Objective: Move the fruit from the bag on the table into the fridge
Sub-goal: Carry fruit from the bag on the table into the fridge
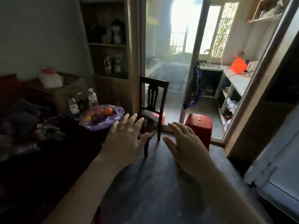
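Both forearms reach out low over the grey floor [161, 199], and neither hand carries anything. Her or his left hand [127, 136] is spread flat, palm down, fingers straight and a little apart. Its fingertips lie just beside the purple bag [103, 122], though from here I cannot tell whether they touch it. On the other side the right hand [184, 143] is flat too, fingers straight and close together, thumb stuck out sideways, and it hangs in front of a red stool [199, 126]. That bag sits at the corner of the dark bench [72, 151], its mouth gaping. The fruit [109, 111] lies inside: one orange piece, one yellow, and something reddish between them. Clear plastic bottles [92, 96] stand just behind it. A dark wooden chair [153, 97] stands between the bench and the doorway to a bright kitchen. At the right edge is a blurred white appliance [278, 159], well apart from the bag; whether it is the fridge I cannot tell.
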Available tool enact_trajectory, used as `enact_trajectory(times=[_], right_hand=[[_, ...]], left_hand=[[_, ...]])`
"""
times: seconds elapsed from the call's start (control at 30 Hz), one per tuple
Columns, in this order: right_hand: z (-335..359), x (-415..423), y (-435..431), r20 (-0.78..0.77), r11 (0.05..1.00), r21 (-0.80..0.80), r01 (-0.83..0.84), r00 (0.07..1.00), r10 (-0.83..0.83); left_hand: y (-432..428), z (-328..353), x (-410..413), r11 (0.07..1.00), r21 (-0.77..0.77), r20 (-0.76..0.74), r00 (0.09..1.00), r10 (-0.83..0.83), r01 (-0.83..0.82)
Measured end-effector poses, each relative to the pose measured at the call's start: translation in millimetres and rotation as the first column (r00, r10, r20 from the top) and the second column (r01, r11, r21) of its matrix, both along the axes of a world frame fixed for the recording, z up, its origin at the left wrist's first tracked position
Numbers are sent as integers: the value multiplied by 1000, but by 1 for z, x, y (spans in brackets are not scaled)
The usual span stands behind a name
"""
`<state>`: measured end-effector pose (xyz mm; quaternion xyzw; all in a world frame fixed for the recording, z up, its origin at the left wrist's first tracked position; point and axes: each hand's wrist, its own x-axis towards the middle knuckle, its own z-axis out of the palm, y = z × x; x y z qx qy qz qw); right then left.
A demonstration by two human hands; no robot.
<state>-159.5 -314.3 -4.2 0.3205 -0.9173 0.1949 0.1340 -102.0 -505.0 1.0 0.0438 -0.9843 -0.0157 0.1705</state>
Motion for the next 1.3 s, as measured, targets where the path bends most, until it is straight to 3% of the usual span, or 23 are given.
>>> enact_trajectory(times=[0.4, 0.83, 1.3], right_hand=[[-42, -91, -149, 70, 969, 61, -241, 969, 236], [-69, -298, -252, 174, 910, 105, -402, 908, 381], [-152, -404, -399, 316, 721, 219, -658, 747, 585]], left_hand=[[-127, -46, -34, 966, 76, 90, 966, 241, -247], [-223, -85, -195, 888, 79, 195, 881, 432, -453], [-312, -157, -268, 762, 144, 325, 758, 566, -631]])
